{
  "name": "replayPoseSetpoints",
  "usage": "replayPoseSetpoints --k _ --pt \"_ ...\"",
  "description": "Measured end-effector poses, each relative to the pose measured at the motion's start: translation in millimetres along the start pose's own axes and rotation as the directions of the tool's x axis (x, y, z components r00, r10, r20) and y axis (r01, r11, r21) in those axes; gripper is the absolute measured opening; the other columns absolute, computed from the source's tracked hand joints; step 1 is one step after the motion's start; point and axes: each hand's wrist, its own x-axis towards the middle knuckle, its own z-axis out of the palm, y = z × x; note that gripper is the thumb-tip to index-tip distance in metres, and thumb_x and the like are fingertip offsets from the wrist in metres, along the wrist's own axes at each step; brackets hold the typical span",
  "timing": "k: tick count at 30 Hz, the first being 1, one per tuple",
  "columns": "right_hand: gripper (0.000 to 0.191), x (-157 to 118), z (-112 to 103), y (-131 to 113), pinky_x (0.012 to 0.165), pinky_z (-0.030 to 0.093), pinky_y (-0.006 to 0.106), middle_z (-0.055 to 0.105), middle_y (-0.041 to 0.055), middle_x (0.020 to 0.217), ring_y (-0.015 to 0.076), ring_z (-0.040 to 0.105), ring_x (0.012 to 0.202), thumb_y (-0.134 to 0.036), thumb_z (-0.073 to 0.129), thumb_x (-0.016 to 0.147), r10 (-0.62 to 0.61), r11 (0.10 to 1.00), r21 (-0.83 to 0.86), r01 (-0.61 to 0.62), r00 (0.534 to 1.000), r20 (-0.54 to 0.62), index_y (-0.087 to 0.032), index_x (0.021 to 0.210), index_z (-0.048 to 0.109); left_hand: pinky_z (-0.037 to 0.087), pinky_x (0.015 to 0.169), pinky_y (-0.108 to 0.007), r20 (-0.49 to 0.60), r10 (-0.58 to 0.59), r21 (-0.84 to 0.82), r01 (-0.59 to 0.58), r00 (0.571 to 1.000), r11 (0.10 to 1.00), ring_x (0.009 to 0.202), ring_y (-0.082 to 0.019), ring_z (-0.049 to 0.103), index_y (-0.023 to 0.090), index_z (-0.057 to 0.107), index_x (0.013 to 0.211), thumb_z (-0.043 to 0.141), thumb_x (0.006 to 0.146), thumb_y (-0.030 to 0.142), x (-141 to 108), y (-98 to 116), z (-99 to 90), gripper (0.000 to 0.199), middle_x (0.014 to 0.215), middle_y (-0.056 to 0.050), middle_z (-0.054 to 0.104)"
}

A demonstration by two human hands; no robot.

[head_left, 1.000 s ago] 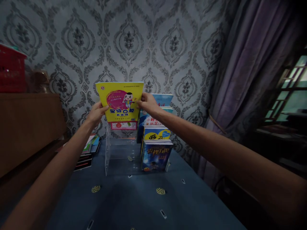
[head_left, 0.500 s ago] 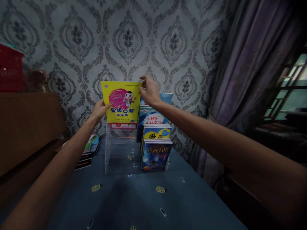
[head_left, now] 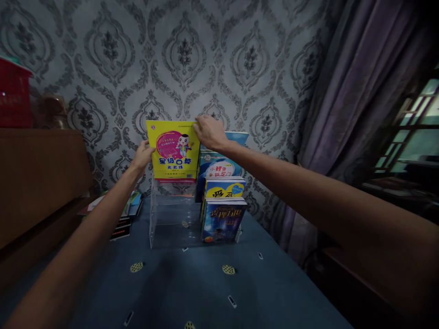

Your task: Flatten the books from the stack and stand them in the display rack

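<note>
A yellow workbook (head_left: pixel 173 160) with a pink circle and a cartoon child stands upright at the top left of a clear stepped book rack (head_left: pixel 171 228). My left hand (head_left: pixel 142 156) pinches its left edge, thumb in front. At its top right corner, my right hand (head_left: pixel 210 131) has its fingers closed on the edge. Just beneath the workbook shows a thin pink strip of something behind it. On the rack's right side, several books rise in steps: a dark blue book (head_left: pixel 223 222) in front, a yellow and blue book (head_left: pixel 222 189), then a teal book (head_left: pixel 221 165).
Left of the rack lies a pile of books and booklets (head_left: pixel 135 203), partly hidden by my left forearm. A wooden cabinet (head_left: pixel 41 178) carries a red basket (head_left: pixel 13 96). Patterned wallpaper is behind the rack; a purple curtain (head_left: pixel 350 100) hangs at right.
The yellow workbook has come down slightly and covers more of the pink strip. My right hand has lowered with it and shifted a little left; my left hand still grips the left edge.
</note>
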Motion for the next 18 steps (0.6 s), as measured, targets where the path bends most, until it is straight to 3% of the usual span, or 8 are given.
replayPoseSetpoints --k 2,7,13,18 --pt "0.035 -1.4 1.4 0.2 0.102 0.043 0.057 0.069 0.0178 0.113 0.0378 0.059 0.116 -0.035 0.036 0.104 0.016 1.000 -0.023 -0.015 0.999 0.045 -0.018 0.113 0.065 0.056 0.077 -0.036 0.021 -0.021 0.043 0.020 1.000 0.999 0.086 -0.024 0.069 0.021 0.058 0.099 0.059 0.066 0.022 -4.5 -5.5 6.0 0.033 0.088 -0.002 0.070" --pt "0.029 -11.3 -1.5 -5.1 0.096 0.046 0.053 0.073 0.0156 0.109 0.0347 0.064 0.107 -0.027 0.040 0.102 0.060 0.998 -0.041 -0.057 0.995 0.078 -0.020 0.111 0.067 0.056 0.077 -0.034 0.005 0.062 0.082 -0.062 0.998 0.995 0.087 -0.025 0.068 0.021 0.062 0.094 0.055 0.067 0.025 -16.5 -22.1 13.8 0.029 0.089 -0.003 0.072" --pt "0.030 -10.0 -7.9 -8.1 0.095 0.047 0.047 0.073 0.0161 0.114 0.0336 0.064 0.108 -0.021 0.040 0.100 0.080 0.996 -0.045 -0.076 0.991 0.111 -0.017 0.111 0.068 0.055 0.075 -0.035 0.059 -0.038 0.084 0.033 0.998 0.996 0.083 -0.025 0.068 0.021 0.061 0.094 0.057 0.066 0.029 -14.2 -25.7 6.9 0.029 0.084 -0.003 0.073" --pt "0.034 -2.9 -8.8 -2.1 0.095 0.049 0.045 0.072 0.0127 0.118 0.0312 0.064 0.108 -0.020 0.039 0.098 0.081 0.997 -0.022 -0.079 0.986 0.145 -0.019 0.115 0.067 0.054 0.075 -0.034 0.047 -0.041 0.094 0.036 0.998 0.995 0.084 -0.024 0.068 0.021 0.062 0.094 0.056 0.067 0.030 -11.5 -25.6 6.7 0.029 0.084 -0.001 0.073"
